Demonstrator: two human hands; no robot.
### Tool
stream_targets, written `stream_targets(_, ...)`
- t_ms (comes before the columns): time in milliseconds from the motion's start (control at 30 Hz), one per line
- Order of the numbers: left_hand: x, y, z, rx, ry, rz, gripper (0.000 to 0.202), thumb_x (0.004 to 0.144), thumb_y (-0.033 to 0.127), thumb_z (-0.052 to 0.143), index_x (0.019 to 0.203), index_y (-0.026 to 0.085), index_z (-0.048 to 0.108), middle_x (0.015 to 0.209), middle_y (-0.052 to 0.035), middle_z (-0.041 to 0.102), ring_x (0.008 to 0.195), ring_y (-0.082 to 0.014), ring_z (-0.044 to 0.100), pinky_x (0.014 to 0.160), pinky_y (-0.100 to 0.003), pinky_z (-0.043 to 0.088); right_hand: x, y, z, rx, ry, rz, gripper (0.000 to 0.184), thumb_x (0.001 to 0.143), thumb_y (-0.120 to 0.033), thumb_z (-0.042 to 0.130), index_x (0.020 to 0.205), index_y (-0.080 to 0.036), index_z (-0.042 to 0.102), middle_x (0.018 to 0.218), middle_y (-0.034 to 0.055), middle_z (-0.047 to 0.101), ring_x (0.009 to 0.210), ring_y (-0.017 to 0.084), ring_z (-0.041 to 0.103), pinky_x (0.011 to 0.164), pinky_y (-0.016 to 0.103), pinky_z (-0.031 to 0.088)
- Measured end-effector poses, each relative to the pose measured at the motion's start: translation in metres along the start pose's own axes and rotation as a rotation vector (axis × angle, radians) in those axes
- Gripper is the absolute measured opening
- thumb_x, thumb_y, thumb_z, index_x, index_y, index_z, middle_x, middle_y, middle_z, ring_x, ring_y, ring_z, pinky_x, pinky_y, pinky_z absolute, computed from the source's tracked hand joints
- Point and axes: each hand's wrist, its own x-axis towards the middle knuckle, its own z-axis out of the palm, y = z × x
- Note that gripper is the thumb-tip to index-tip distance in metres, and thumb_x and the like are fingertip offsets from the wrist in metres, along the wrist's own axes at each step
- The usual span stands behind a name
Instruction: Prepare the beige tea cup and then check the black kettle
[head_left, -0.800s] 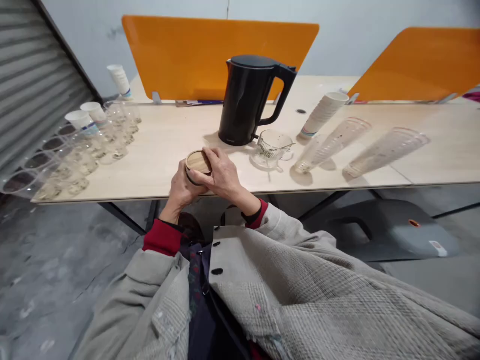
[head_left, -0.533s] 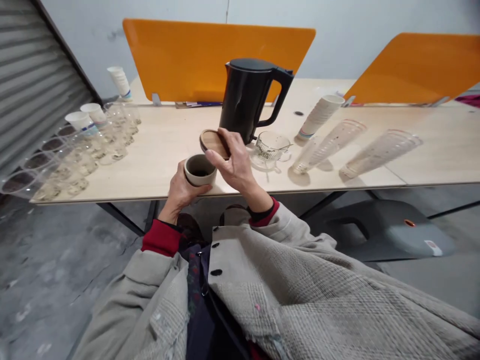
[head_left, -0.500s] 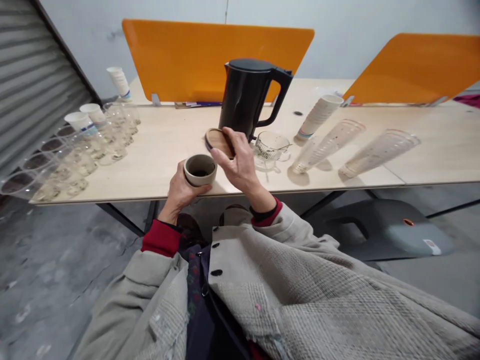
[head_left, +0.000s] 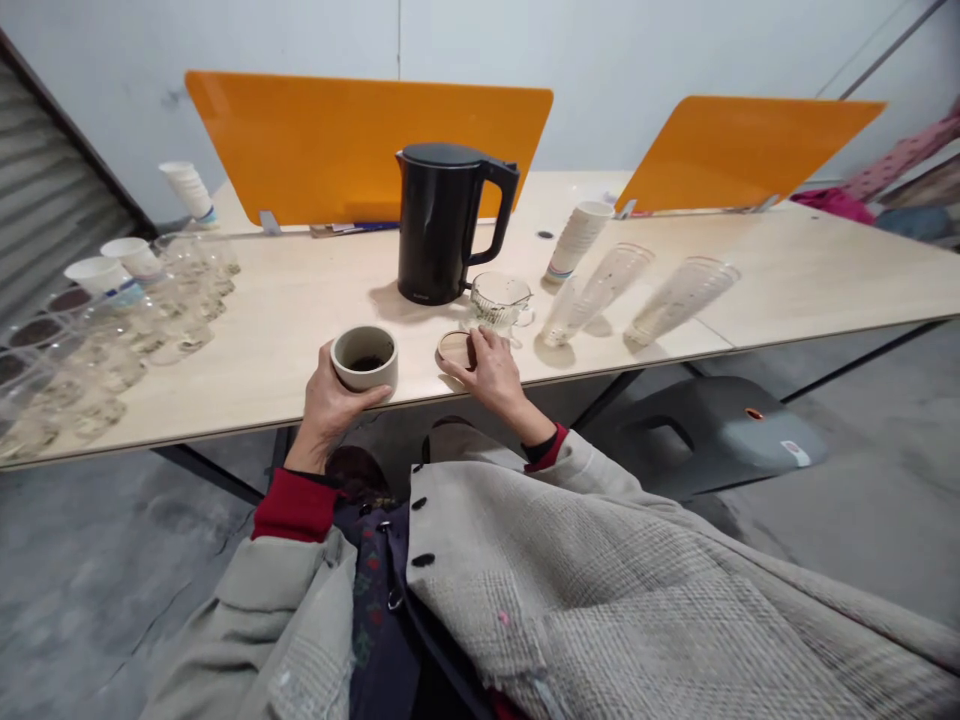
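Observation:
Wrapped around a grey ceramic canister [head_left: 365,372], my left hand [head_left: 330,405] holds it upright at the table's front edge. Dark contents, perhaps tea leaves, show inside its open mouth. My right hand [head_left: 491,372] grips a round wooden lid [head_left: 455,349] by its edge, low at the tabletop; I cannot tell whether the lid rests on it. Just beyond the right hand stands a ribbed glass cup [head_left: 501,300] with something dark along its inside. A black electric kettle [head_left: 439,225] stands behind, between the two hands.
Many clear cups [head_left: 165,320] and several white paper cups [head_left: 131,258] crowd the left end of the table [head_left: 300,300]. To the right stand stacked paper cups [head_left: 579,240] and tall stacks of clear plastic cups [head_left: 679,300]. Orange partitions [head_left: 367,150] line the back; a grey stool [head_left: 705,430] is below.
My right hand has carried the lid away from the canister, down and to the right, to tabletop level. The left hand keeps hold of the canister. The view has shifted to the right.

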Motion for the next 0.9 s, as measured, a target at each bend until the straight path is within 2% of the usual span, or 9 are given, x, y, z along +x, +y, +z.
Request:
stream_targets(100,-0.001,0.0,0.0,0.015,0.001,-0.002,0.094,0.057,0.052,0.1,0.136,0.026,0.055,0.126,-0.0084,0.076,0.121,-0.0335,0.073,0.107,-0.05,0.058,-0.001,0.009,-0.021,0.113,0.162,0.08,0.065,0.094,-0.068,0.067,0.13,-0.015,0.064,0.123,0.0194,0.072,0.101,0.03,0.07,0.096,0.051,0.059)
stream_targets(200,-0.001,-0.001,0.0,0.007,0.004,-0.003,0.096,0.055,0.054,0.101,0.136,0.026,0.056,0.125,-0.0086,0.077,0.121,-0.0341,0.073,0.107,-0.051,0.058,0.007,0.021,-0.042,0.214,0.357,0.189,0.067,0.094,-0.068,0.064,0.134,-0.014,0.058,0.097,0.0072,0.072,0.072,0.021,0.065,0.076,0.04,0.059)
stream_targets(267,-0.002,-0.001,0.0,0.001,0.002,-0.014,0.098,0.054,0.055,0.101,0.136,0.026,0.056,0.125,-0.0087,0.077,0.121,-0.0345,0.073,0.108,-0.052,0.058,0.019,0.029,-0.05,0.241,0.439,0.215,0.069,0.094,-0.064,0.066,0.14,-0.014,0.055,0.089,0.0024,0.07,0.07,0.02,0.064,0.074,0.037,0.058)
stream_targets(333,-0.003,-0.001,0.0,-0.006,-0.002,-0.018,0.1,0.054,0.054,0.101,0.138,0.026,0.056,0.128,-0.0088,0.076,0.123,-0.0344,0.073,0.109,-0.051,0.058,0.033,0.034,-0.051,0.252,0.449,0.219,0.065,0.095,-0.061,0.065,0.14,-0.014,0.055,0.084,0.0002,0.068,0.071,0.02,0.065,0.076,0.036,0.057)
stream_targets(400,-0.004,0.0,0.0,-0.019,-0.01,-0.006,0.102,0.055,0.053,0.101,0.141,0.026,0.054,0.133,-0.0095,0.075,0.126,-0.0341,0.071,0.11,-0.049,0.058,0.045,0.036,-0.049,0.256,0.402,0.212,0.051,0.097,-0.057,0.063,0.129,-0.017,0.062,0.08,-0.0004,0.067,0.07,0.02,0.066,0.076,0.037,0.056)
stream_targets(500,-0.006,0.0,-0.001,-0.04,-0.018,0.022,0.104,0.056,0.052,0.101,0.144,0.025,0.052,0.138,-0.0107,0.073,0.131,-0.0339,0.07,0.111,-0.047,0.057,0.056,0.034,-0.045,0.245,0.343,0.184,0.03,0.102,-0.049,0.056,0.103,-0.021,0.066,0.075,-0.0006,0.066,0.063,0.018,0.065,0.074,0.035,0.054)
stream_targets(600,-0.006,0.0,-0.001,-0.051,-0.022,0.036,0.105,0.057,0.052,0.101,0.146,0.026,0.051,0.139,-0.0111,0.072,0.132,-0.0342,0.069,0.112,-0.048,0.057,0.06,0.029,-0.045,0.214,0.358,0.167,0.027,0.105,-0.04,0.05,0.088,-0.023,0.062,0.071,-0.0019,0.064,0.06,0.016,0.064,0.073,0.033,0.053)
stream_targets(767,-0.008,0.0,-0.002,-0.078,-0.044,0.062,0.108,0.058,0.055,0.101,0.148,0.026,0.049,0.143,-0.0123,0.07,0.134,-0.0344,0.068,0.115,-0.049,0.056,0.057,0.022,-0.064,0.216,0.491,0.124,0.028,0.106,-0.04,0.047,0.088,-0.024,0.06,0.07,-0.0036,0.062,0.057,0.015,0.064,0.069,0.033,0.054)
stream_targets(900,-0.012,0.003,-0.003,-0.079,-0.039,0.091,0.108,0.061,0.056,0.1,0.15,0.026,0.048,0.148,-0.0137,0.067,0.137,-0.0349,0.066,0.119,-0.05,0.054,0.042,0.0,-0.093,0.351,0.674,0.04,0.027,0.105,-0.047,0.052,0.096,-0.025,0.066,0.07,-0.0017,0.064,0.054,0.016,0.064,0.056,0.032,0.05)
